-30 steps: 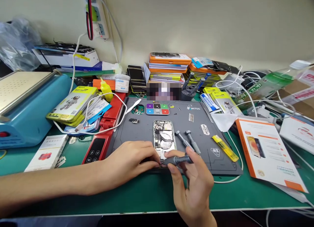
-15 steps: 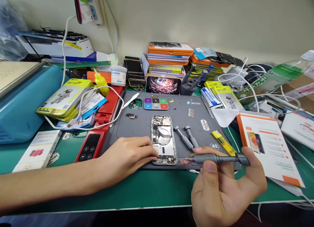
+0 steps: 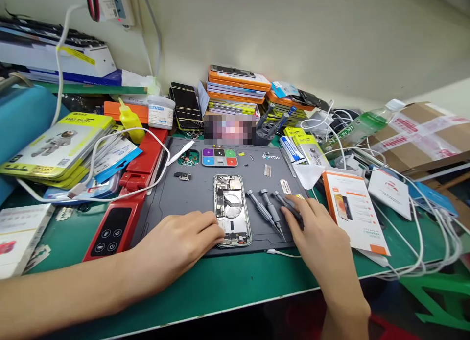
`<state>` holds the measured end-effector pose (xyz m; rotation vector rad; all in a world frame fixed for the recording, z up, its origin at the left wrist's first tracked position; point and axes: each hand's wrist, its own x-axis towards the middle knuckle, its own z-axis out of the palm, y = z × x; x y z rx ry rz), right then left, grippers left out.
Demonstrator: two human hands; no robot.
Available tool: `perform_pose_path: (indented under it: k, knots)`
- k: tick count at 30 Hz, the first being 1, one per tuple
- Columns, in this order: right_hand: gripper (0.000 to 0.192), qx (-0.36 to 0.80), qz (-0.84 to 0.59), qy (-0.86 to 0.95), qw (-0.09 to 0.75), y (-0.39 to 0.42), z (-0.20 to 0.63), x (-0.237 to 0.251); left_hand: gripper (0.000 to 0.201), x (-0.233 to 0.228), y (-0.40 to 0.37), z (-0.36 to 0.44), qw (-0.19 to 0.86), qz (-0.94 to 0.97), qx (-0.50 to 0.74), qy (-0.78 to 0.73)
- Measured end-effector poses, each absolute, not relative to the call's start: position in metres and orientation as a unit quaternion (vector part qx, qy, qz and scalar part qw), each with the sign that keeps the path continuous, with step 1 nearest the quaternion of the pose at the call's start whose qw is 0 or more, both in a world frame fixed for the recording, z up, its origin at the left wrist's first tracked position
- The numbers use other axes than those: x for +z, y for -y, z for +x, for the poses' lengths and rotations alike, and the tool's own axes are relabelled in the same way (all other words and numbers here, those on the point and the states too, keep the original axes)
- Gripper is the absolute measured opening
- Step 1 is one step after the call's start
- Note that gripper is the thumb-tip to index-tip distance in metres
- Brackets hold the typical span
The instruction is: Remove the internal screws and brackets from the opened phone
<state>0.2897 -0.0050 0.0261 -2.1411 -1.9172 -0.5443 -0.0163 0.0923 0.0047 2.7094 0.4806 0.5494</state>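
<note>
An opened phone [image 3: 232,207] with its insides showing lies on a grey work mat [image 3: 191,198]. My left hand [image 3: 179,242] rests on the mat, its fingertips pressed on the phone's lower left edge. To the right, my right hand [image 3: 319,232] lies palm down on the mat with its fingers around a grey screwdriver [image 3: 284,203]. That screwdriver is low against the mat, just right of two other grey screwdrivers [image 3: 265,208] lying side by side.
A coloured parts tray [image 3: 219,157] sits at the mat's far edge, a red device [image 3: 110,227] left of the mat. An orange-edged booklet [image 3: 352,207] and white cables [image 3: 422,222] lie to the right. Stacked boxes [image 3: 235,87] line the wall.
My right hand carried the screwdriver from the phone's bottom edge up and right, then down onto the mat beside the other two. The left hand stayed on the phone. The view swung right.
</note>
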Motion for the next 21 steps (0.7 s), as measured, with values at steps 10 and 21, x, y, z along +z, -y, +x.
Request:
perform_pose_path:
  k: [10, 21]
  knots:
    - [0.048, -0.184, -0.737, 0.634, 0.144, -0.009, 0.258, 0.025, 0.019, 0.008, -0.092, -0.013, 0.137, 0.963, 0.150, -0.176]
    - [0.036, -0.128, -0.792, 0.557, 0.217, -0.016, 0.252, 0.033, 0.019, 0.019, -0.093, -0.016, 0.078, 0.973, 0.155, -0.154]
